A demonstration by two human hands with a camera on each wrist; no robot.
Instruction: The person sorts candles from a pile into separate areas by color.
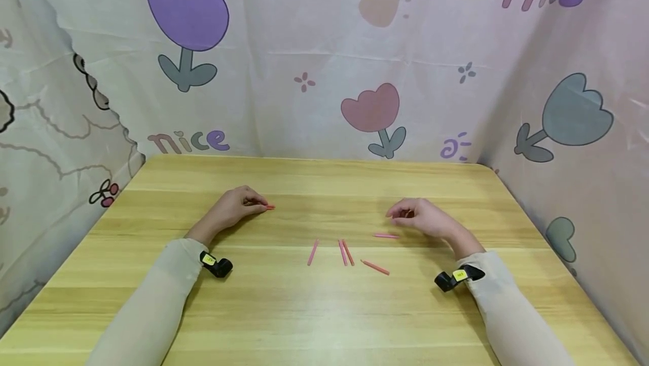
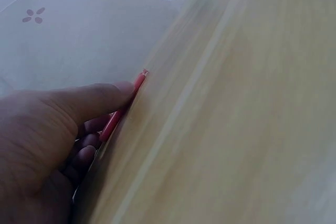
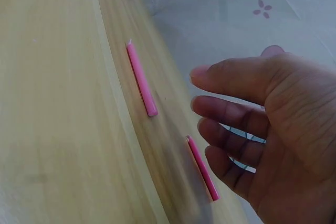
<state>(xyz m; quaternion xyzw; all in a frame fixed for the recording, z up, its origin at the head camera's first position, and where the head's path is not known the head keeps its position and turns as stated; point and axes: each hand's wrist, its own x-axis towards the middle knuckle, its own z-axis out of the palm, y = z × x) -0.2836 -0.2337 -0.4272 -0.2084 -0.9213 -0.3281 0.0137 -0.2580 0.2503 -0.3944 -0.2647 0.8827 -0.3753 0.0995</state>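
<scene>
At the left of the table, my left hand point(image 1: 234, 208) pinches a thin red candle point(image 2: 110, 127) between thumb and fingers, right down at the tabletop. The candle's wick end pokes out past the thumb in the left wrist view. My right hand point(image 1: 425, 217) hovers low at the right with loosely bent fingers apart and nothing between them. Just below its fingertips lies a deep pink candle point(image 3: 202, 169), seen in the right wrist view. A lighter pink candle point(image 3: 140, 80) lies a little farther from that hand.
Between the hands several more candles lie scattered: a pink one point(image 1: 312, 253) alone, a pink one point(image 1: 342, 253) beside an orange-red one point(image 1: 348, 253), and another orange-red one point(image 1: 375, 267) slanting. The wooden table point(image 1: 304, 309) meets a patterned cloth point(image 1: 284, 107) at the back and sides.
</scene>
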